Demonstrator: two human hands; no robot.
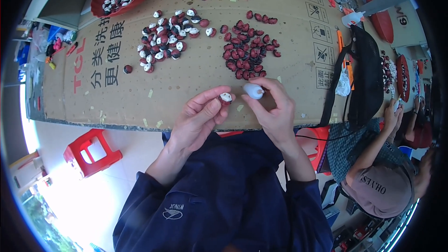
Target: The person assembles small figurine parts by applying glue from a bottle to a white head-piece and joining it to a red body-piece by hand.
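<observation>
Between the thumb and fingers of my left hand [198, 115] is a small round figure head [226, 97], dark red with a white face side turned up. My right hand [278, 110] grips a small whitish squeeze bottle [252, 90] by thumb and fingers, close to the figure head but apart from it. Both hands are over the near edge of the cardboard sheet [186, 94]. Beyond them, to the left, lies a pile of red, black and white figure heads [161, 42]. A pile of dark red scalloped pieces [242, 52] lies to the right of it.
A red bowl [96, 5] of similar pieces stands far left. At right lie a black bag [366, 79] and an orange cutter [340, 42]. A red stool [93, 151] stands on the floor at left. Another person [378, 182] sits working at right.
</observation>
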